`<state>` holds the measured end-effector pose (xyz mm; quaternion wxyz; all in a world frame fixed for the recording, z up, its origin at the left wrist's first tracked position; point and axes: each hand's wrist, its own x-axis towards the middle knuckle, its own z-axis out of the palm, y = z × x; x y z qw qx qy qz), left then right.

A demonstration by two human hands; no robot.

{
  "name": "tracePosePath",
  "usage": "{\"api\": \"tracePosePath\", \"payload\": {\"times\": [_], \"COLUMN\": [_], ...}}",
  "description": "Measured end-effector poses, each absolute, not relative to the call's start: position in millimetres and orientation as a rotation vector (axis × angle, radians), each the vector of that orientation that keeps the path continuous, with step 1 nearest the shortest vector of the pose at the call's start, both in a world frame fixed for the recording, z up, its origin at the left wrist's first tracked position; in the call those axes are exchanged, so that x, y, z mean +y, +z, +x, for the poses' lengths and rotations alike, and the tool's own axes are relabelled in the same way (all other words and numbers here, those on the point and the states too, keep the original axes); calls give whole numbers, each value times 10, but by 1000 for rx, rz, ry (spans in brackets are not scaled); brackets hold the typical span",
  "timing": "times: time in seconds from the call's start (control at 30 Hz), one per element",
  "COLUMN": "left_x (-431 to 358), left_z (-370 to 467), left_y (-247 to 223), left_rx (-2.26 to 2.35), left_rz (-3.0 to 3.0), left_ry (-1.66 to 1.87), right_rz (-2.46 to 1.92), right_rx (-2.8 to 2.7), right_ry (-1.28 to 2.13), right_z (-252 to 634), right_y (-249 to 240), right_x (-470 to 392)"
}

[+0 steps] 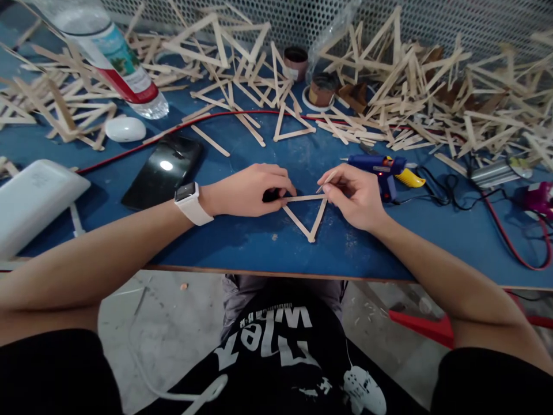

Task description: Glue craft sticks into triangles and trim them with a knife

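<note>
On the blue table in front of me lies a triangle of popsicle sticks (318, 220), one corner towards me. My left hand (263, 189), its wrist in a white watch band, is closed with thumb and fingertips at the triangle's left corner. At the right corner, my right hand (358, 195) pinches a popsicle stick (329, 177) between thumb and fingers, tilted above the top side. The fingers partly hide both upper corners. A blue hot glue gun (375, 163) with a small red light lies just beyond my right hand.
Piles of popsicle sticks (389, 86) line the mesh panel (285, 20) at the back. A black phone (162, 170), a white power bank (41, 202), a white earbud case (125, 129) and a water bottle (116, 63) are left. A red cable (142, 148) crosses the table.
</note>
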<state>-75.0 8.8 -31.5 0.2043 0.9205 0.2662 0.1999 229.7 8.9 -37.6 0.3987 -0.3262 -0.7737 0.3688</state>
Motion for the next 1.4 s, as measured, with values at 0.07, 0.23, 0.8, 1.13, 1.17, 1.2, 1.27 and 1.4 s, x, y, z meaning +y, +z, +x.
{"api": "tracePosePath", "payload": {"times": [0.07,0.23,0.8,1.13,1.17,1.2,1.27,1.4], "left_x": [96,119,173,173,145,112,49,-10], "left_z": [-765,-782,-854,-879,-866,-849,-806,-729], "left_y": [-304,-296,-256,-238,-220,-204,-190,-237], "left_rx": [720,694,644,521,526,527,535,603], "left_rz": [2592,2632,2578,2718,2798,2890,3000,3033], "left_ry": [527,471,557,421,388,345,305,274], "right_rz": [-824,-781,-688,-696,-702,-708,-722,-735], "right_rx": [-1949,-1961,-2163,-2298,-2298,-2296,-2287,-2280], "right_ry": [961,998,842,774,769,766,759,765], "right_z": [2300,2303,2322,2324,2331,2338,2351,2355], "right_y": [-376,-346,-349,-422,-435,-448,-468,-487], "right_x": [95,94,72,6,-4,-15,-33,-58]}}
